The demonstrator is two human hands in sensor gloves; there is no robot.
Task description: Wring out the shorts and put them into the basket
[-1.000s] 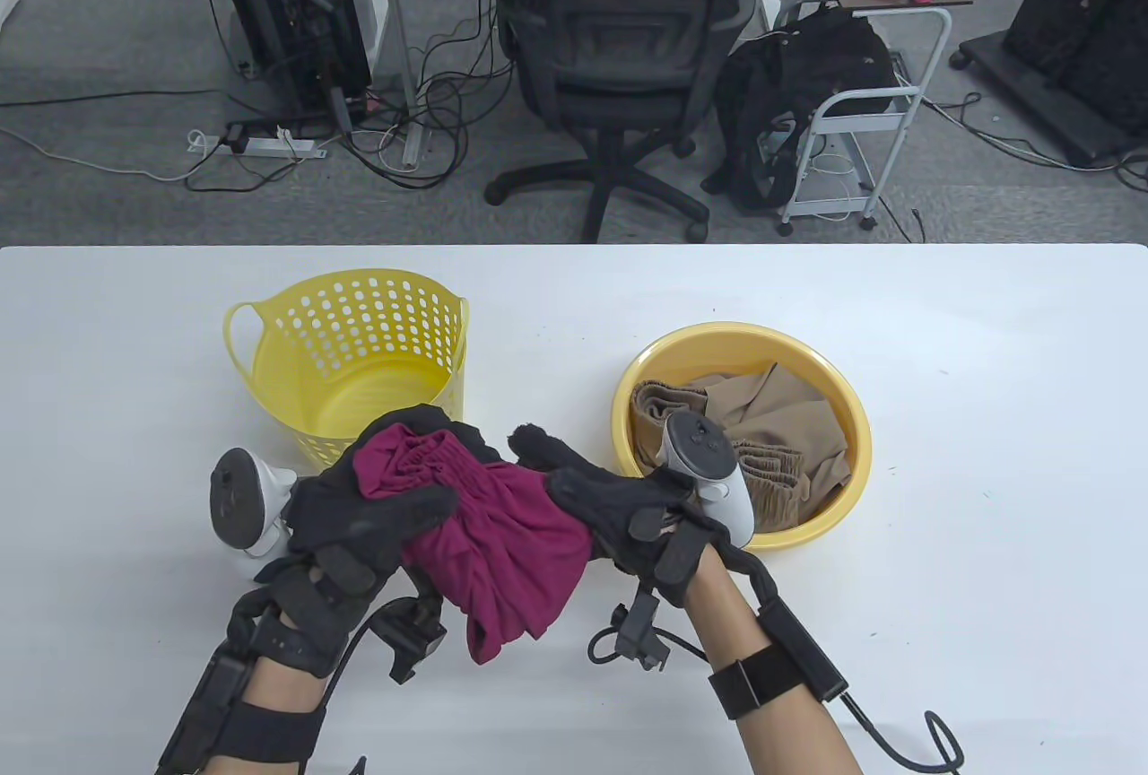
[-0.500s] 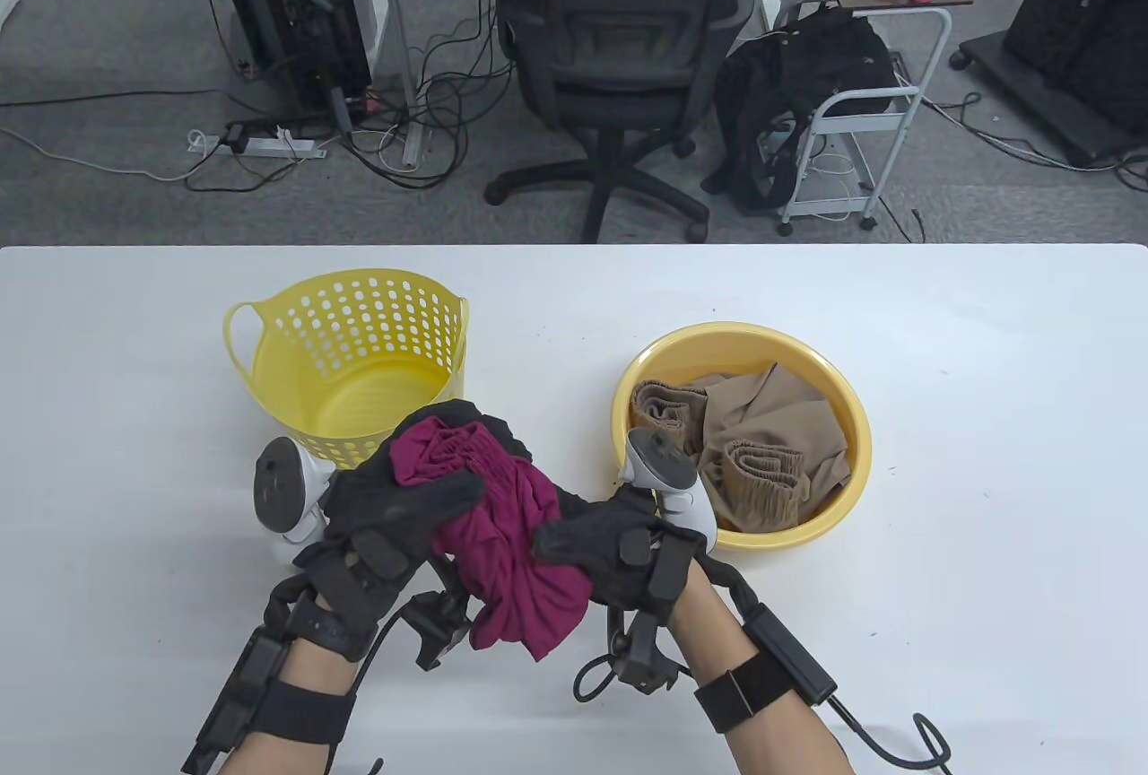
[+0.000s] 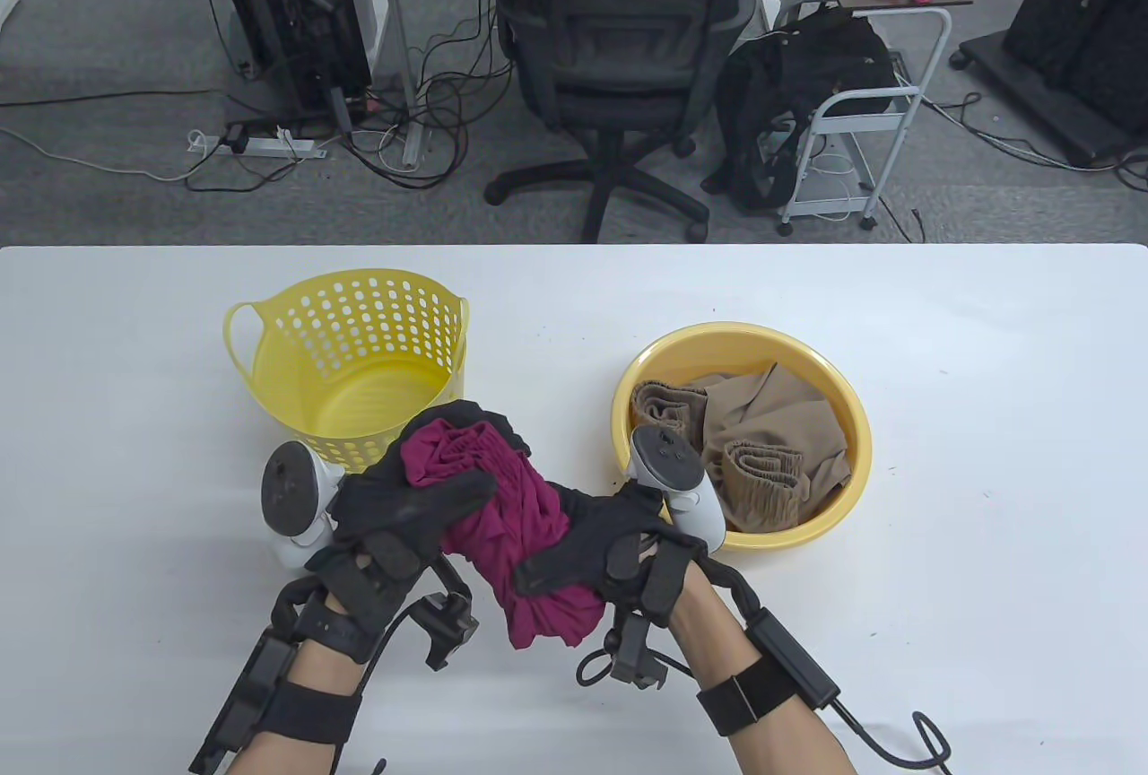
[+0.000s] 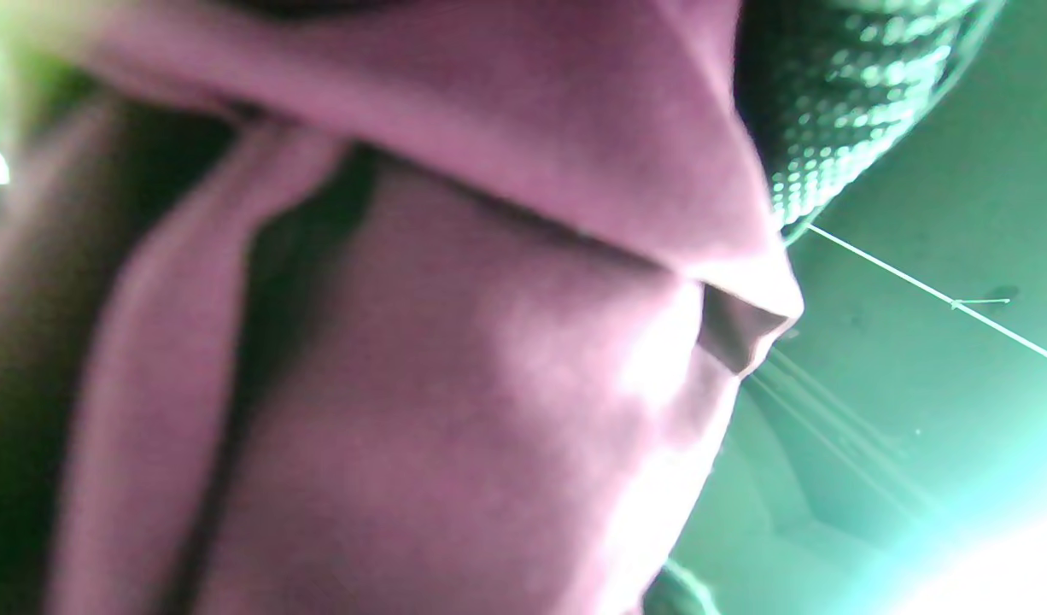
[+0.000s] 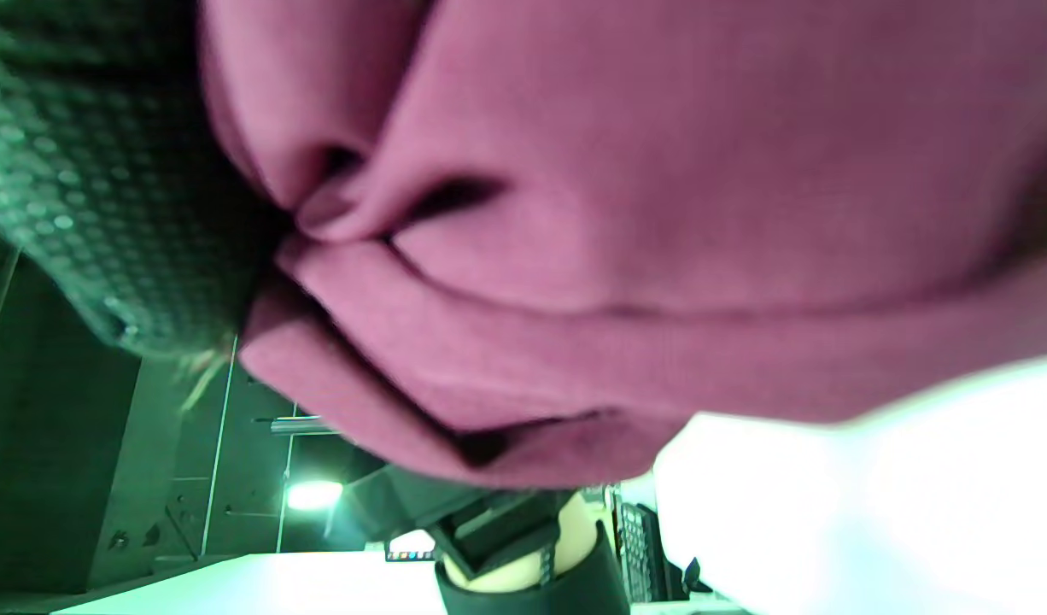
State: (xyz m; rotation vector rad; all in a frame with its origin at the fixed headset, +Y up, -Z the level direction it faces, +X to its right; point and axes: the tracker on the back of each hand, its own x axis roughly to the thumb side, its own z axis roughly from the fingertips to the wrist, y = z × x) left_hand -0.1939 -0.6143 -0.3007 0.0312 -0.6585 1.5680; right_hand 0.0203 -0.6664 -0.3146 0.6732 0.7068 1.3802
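White desk (image 3: 987, 452): your left hand (image 3: 408, 501) & right hand (image 3: 596, 546) both grip maroon shorts (image 3: 511, 524), bunched, at 5 o'clock of yellow basket (image 3: 296, 344).

Both hands are raised near the table's front edge, forearms angling inward. The left hand (image 3: 413, 506) clamps the shorts (image 3: 511, 524) with curled fingers; just beside it, the right hand (image 3: 610, 542) grips their lower end.
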